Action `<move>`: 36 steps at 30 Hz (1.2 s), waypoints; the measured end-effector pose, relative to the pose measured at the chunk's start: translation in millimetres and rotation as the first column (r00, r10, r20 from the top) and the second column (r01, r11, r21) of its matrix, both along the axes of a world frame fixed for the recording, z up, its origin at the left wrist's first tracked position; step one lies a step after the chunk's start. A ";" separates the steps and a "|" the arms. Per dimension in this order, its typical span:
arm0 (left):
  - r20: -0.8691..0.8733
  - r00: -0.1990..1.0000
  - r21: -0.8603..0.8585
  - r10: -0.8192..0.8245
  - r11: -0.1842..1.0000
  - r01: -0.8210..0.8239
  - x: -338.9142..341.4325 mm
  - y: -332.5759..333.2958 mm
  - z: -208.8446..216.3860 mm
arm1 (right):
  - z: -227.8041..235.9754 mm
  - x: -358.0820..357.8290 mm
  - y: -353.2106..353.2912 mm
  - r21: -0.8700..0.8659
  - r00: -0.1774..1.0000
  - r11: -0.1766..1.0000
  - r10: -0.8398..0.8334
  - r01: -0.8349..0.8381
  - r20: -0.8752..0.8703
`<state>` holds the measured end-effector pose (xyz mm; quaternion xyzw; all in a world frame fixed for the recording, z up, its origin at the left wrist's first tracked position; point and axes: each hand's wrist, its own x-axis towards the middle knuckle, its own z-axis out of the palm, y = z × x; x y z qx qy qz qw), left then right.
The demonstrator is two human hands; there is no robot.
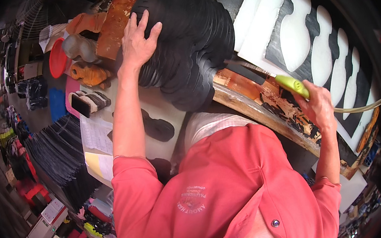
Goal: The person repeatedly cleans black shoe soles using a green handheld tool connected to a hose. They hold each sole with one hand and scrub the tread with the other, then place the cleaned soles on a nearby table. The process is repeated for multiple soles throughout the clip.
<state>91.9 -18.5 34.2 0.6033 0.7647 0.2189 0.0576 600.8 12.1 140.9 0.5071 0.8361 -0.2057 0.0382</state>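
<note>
A large fanned pile of black sole-shaped sheets (186, 32) lies at the top middle, its layers overlapping. My left hand (139, 43) rests on the pile's left side with fingers spread. At the right, my right hand (316, 104) is closed round the yellow-green handle of a brush (292, 85). The brush's dark, narrow front end points left toward the pile's lower right edge; whether it touches is unclear. A pale tube (364, 108) runs from behind my right hand to the right.
White sole-shaped pieces (296, 30) lie in a row on a dark sheet at the right. A stained wooden bench edge (268, 117) runs before me. Leftward are a dark sole-shaped piece (158, 126), a phone (80, 105), papers (96, 135) and a red bowl (57, 58).
</note>
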 end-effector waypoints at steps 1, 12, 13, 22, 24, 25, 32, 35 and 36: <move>0.022 1.000 -0.017 -0.008 1.000 0.008 -6.8 0.9 3.7 | 0.8 -4.3 1.2 -0.010 0.999 0.999 0.034 -0.033 0.025; 0.114 0.993 0.065 -0.029 0.998 0.022 -41.5 5.7 -21.4 | -5.4 -79.3 28.1 0.073 0.989 0.992 0.110 -0.103 -0.100; 0.107 0.994 0.041 -0.033 0.999 0.029 -44.8 6.2 -22.1 | -6.1 -86.2 30.1 0.103 0.982 0.982 0.165 -0.156 -0.089; 0.078 0.997 0.083 -0.024 0.996 0.017 -59.7 13.8 -27.5 | -4.9 -142.6 52.7 0.172 0.980 0.983 0.091 -0.061 -0.177; 0.071 0.997 0.106 -0.014 0.994 0.007 -62.8 15.0 -29.6 | -4.9 -151.4 58.2 0.172 0.979 0.980 0.129 -0.101 -0.157; 0.066 0.998 0.119 -0.013 0.993 0.005 -65.0 16.1 -30.1 | -4.9 -155.2 60.0 0.155 0.973 0.979 0.158 -0.132 -0.169; 0.037 0.999 0.076 0.004 0.997 -0.007 -80.0 20.1 -30.2 | -3.5 -166.0 61.2 0.124 0.960 0.970 0.226 -0.207 -0.167; 0.007 1.000 0.106 -0.003 0.994 0.002 -82.2 18.9 -31.3 | -2.6 -162.1 60.9 0.107 0.974 0.986 0.144 -0.126 -0.176; -0.007 1.000 0.097 0.005 0.995 -0.004 -82.5 19.0 -31.7 | -1.6 -158.8 60.1 0.101 0.979 0.985 0.150 -0.137 -0.137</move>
